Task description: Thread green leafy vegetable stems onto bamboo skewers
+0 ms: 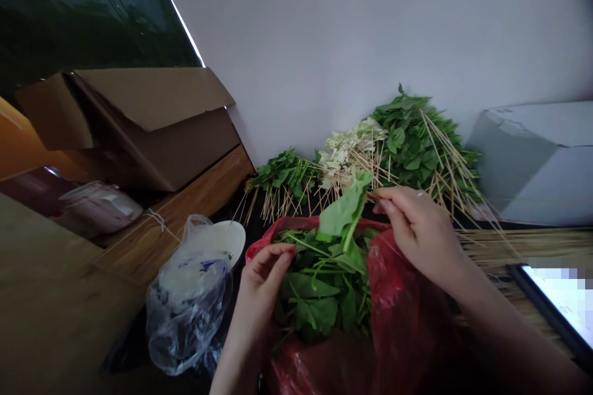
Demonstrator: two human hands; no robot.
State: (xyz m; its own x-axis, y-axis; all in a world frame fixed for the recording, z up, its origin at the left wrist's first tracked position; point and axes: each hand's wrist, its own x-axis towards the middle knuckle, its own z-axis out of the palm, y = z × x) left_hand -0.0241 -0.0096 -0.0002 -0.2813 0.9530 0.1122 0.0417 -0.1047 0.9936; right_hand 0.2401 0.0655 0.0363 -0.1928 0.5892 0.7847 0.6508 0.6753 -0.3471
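A red plastic bag [389, 278] stands wide at the mouth in front of me, filled with loose leafy greens [319, 311]. Above its right rim, my right hand [417, 228] pinches a leafy green [343, 213], whose broad leaf sticks up and whose pale stem hangs toward the pile. A thin brownish bit shows at those fingertips; I cannot tell whether it is a skewer. At the bag's left rim is my left hand [266, 278], thumb and forefinger pressed together over the greens. Whatever lies between them is too small to make out.
Behind the bag lie skewered greens [287, 173], pale skewered vegetables [347, 148] and a taller heap of skewered greens [412, 136]. A clear plastic bag [189, 296] and white bowl [227, 237] sit left. Bare skewers [546, 244], a lit screen [560, 302] and a white box [537, 160] are right.
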